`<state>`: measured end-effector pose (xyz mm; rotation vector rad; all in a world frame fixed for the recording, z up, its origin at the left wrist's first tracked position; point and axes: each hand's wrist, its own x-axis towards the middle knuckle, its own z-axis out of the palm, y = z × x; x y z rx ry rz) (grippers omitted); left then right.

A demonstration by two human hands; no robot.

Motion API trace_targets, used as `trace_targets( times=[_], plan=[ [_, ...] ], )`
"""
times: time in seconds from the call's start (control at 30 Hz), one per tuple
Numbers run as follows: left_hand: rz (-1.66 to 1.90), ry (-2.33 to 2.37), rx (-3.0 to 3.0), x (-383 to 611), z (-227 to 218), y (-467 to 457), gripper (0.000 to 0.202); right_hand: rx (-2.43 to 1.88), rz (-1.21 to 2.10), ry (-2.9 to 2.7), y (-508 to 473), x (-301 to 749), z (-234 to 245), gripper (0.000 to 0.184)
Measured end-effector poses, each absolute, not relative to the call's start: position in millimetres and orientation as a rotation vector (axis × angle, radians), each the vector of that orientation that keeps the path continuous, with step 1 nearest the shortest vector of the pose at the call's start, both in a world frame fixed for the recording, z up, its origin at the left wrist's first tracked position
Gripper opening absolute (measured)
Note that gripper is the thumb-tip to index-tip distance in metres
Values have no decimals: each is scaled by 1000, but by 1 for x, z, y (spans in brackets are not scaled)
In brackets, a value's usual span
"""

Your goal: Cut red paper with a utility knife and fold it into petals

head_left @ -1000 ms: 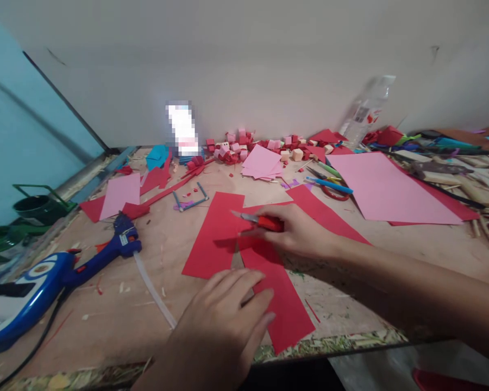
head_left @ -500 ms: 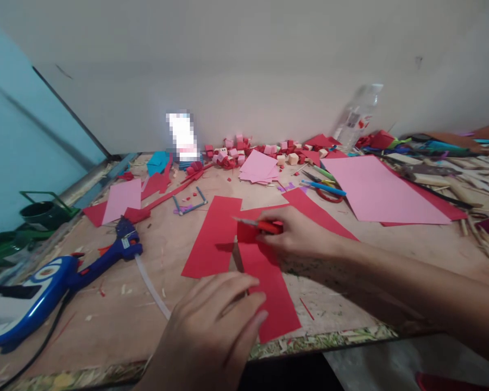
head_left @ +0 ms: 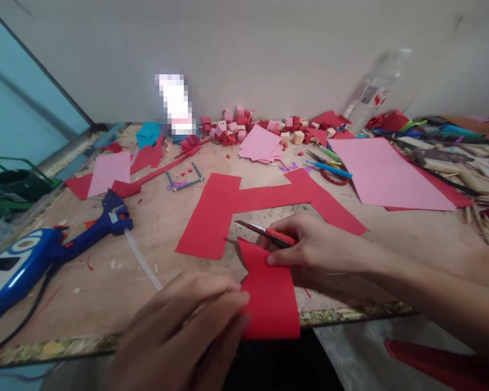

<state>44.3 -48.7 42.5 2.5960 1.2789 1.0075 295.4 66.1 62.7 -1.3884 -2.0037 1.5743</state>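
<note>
Red paper (head_left: 271, 301) in grip of left fingers (head_left: 231, 305) and right fingers (head_left: 284, 256), cutter (head_left: 280, 238) in latter

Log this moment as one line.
left hand: at edge of red paper | right hand: holding knife, touching same paper | beyond: red strips | left: glue gun

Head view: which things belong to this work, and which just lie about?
In use: red paper piece, touched by left hand and right hand; craft knife, in the right hand.
Seemingly lying about: blue glue gun, large pink sheet, plastic bottle.
</note>
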Motion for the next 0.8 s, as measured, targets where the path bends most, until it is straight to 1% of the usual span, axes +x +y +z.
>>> trace_targets(
  times=[0.07,0.2,0.37,0.47,0.53,0.57,0.73,0.8],
  plan=[
    [965,1316,2685,59,35,-39,17,-1429,1471,-2072,63,295,56,13],
    [862,1243,2692,72,25,-26,24,-1473,1248,-2170,63,299,53,20],
    [798,1205,2586,64,27,-26,26,-1545,1156,-2256,66,302,60,16],
    [815,1178,2572,59,27,-29,38,-1604,1197,-2263,67,298,64,13],
    [836,1170,2574,58,28,-30,45,-1636,1168,-2292,66,296,64,9],
    [849,1169,2572,59,29,-29,46,-1643,1131,-2319,66,295,63,8],
    [1031,970,2622,67,36,-30,30,-1626,1031,-2390,63,294,64,6],
    [1003,889,2584,67,32,-36,27,-1667,1034,-2382,62,295,67,6]
  ],
)
